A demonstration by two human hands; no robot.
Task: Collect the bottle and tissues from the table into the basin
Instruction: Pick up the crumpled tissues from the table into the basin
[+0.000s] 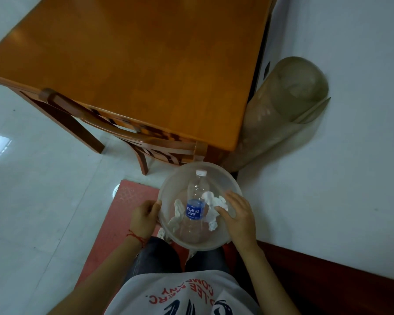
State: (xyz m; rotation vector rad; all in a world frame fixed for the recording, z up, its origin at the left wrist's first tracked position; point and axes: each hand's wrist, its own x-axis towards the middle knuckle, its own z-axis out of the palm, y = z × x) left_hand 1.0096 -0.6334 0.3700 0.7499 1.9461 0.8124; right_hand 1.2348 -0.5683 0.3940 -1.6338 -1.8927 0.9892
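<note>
I hold a clear plastic basin [214,170] in front of my body, below the table's near corner. Inside it lies a clear water bottle [195,205] with a blue label and white cap, cap pointing away from me. One crumpled white tissue [176,214] lies left of the bottle, another tissue [212,206] right of it. My left hand [143,218] grips the basin's left rim. My right hand [238,215] grips the right rim, thumb inside touching the right tissue.
The orange wooden table [134,64] fills the upper middle, with a wooden chair [123,133] tucked under its near edge. A translucent rolled mat or bin [282,105] leans against the white wall on the right. A red floor mat [114,219] lies under my feet.
</note>
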